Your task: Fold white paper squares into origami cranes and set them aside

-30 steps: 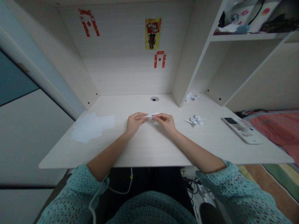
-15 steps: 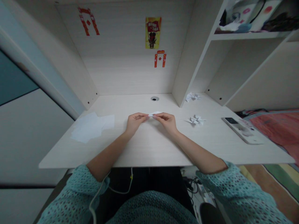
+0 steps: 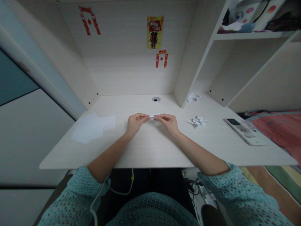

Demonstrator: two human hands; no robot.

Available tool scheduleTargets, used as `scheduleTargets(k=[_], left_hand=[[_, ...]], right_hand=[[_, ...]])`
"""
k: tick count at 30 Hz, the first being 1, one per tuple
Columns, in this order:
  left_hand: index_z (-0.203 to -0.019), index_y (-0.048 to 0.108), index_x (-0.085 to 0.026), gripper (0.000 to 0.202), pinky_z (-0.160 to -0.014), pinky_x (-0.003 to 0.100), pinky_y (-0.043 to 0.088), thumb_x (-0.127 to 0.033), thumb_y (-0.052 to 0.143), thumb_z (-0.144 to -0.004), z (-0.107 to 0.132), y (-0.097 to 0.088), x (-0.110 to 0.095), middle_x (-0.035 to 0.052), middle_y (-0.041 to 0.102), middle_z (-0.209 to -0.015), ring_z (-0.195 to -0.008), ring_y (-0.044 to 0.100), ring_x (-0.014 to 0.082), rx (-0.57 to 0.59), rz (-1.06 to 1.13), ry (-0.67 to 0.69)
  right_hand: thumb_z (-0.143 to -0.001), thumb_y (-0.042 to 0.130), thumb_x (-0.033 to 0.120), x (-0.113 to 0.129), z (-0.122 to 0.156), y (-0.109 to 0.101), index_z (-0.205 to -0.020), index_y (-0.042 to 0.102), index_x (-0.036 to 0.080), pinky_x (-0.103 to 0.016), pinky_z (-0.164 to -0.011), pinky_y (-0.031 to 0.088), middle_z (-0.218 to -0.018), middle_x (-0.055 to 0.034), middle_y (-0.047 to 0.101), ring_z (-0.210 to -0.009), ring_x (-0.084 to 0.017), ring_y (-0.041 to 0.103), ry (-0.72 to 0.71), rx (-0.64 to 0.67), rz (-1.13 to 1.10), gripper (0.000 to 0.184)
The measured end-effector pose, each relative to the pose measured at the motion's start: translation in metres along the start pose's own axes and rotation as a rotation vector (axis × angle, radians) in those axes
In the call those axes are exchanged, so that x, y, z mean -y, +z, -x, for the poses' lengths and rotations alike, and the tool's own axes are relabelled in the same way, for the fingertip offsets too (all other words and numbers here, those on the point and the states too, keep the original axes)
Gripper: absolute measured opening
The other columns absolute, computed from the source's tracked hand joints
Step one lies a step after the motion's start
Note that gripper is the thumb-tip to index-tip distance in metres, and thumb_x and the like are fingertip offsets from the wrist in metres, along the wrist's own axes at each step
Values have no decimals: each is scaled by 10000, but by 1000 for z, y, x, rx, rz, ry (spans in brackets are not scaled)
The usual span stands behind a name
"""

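Folded paper strip (image 3: 155, 115), narrow and white, pinched at its two ends: left hand (image 3: 136, 124) on one end, right hand (image 3: 168, 123) on the other, thumbs and fingers pressed together on the paper, fingertips nearly meeting. Strip held over the middle of a pale wood-grain desk (image 3: 150, 150), well ahead of the desk's front edge and just in front of a round cable hole (image 3: 155, 99). To the right of the hands, two small folded paper figures: one figure (image 3: 197, 121) out on the desktop, another figure (image 3: 194, 98) beside an upright shelf panel (image 3: 188, 59). To the left, overlapping white paper sheets (image 3: 92, 128), their number hard to tell. Far right, one white remote control (image 3: 244, 131). On the back panel, one yellow poster (image 3: 154, 32), its writing too small to read, and two red paper cutouts (image 3: 89, 20) (image 3: 161, 59).
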State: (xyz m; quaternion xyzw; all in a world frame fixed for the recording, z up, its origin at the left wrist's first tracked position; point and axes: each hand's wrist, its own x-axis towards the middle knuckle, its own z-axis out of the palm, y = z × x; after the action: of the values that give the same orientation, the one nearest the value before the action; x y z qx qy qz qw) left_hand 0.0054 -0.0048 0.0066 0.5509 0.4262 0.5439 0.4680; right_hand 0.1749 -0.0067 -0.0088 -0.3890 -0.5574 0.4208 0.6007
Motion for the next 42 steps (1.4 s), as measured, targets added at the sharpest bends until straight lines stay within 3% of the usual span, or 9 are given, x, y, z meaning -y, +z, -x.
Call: scheduleTargets(k=[5, 26, 32, 42], left_hand=[[-781, 679, -136, 269, -817, 324, 504, -311, 756, -592, 0, 1, 2, 43, 699, -730, -730, 654, 152, 24, 94, -114], [-792, 676, -126, 278, -828, 337, 499, -336, 742, -621, 4, 6, 3, 67, 704, -798, -787, 657, 172, 6, 71, -15], [-1003, 661, -147, 399, -856, 347, 496, -316, 730, -648, 4, 6, 4, 64, 713, -820, -817, 663, 178, 11, 137, -75], [-961, 687, -138, 337, -920, 345, 475, -283, 726, -660, 4, 7, 6, 67, 714, -870, -861, 661, 176, 18, 217, -112]], right_hand=[[-630, 731, 368, 1, 1, -1, -745, 726, 202, -339, -753, 510, -792, -51, 722, -756, -202, 658, -48, -5, 39, 202], [-658, 714, 351, 2, 3, 1, -706, 695, 185, -295, -682, 491, -725, -42, 695, -678, -164, 625, -99, -48, 58, 174], [-667, 704, 370, 4, 4, 0, -711, 688, 187, -309, -712, 498, -745, -46, 699, -700, -173, 631, -133, -44, 98, 189], [-663, 701, 388, 3, 3, -1, -704, 688, 189, -312, -711, 509, -749, -47, 705, -705, -178, 643, -165, -48, 139, 203]])
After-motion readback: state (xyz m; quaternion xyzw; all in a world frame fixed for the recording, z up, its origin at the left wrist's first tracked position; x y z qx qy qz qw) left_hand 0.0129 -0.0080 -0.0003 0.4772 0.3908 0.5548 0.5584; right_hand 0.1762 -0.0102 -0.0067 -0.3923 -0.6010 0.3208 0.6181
